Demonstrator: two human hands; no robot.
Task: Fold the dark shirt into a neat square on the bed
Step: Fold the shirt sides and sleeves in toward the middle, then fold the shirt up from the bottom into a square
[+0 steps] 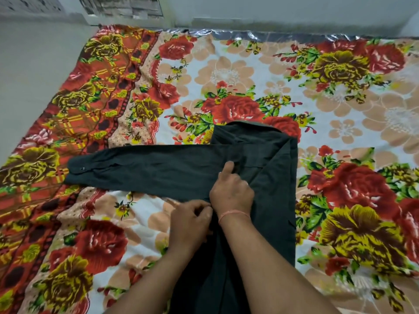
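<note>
Floral bedsheet [226, 71] over whole bed, red-checked border down left edge. Dark shirt [272, 177] lying flat near bed's near edge, body running toward the near edge under the forearms, collar end farthest away. One sleeve [140, 171] stretched sideways to the left, buttoned cuff [79, 169] reaching the sheet's checked border. Left hand [191, 223] pinched shut on the shirt's left side edge below the sleeve. Right hand [231, 191] just beside it, curled, fingers pressing down on cloth where sleeve meets body; pinching or only pressing, cannot tell. Right edge already turned in, straight.

Step in hand, probably: folding left side in. Best done keeping pivot pinned, lifting the edge evenly, matching the right fold, then laying sleeve down along body, smoothing wrinkles.
</note>
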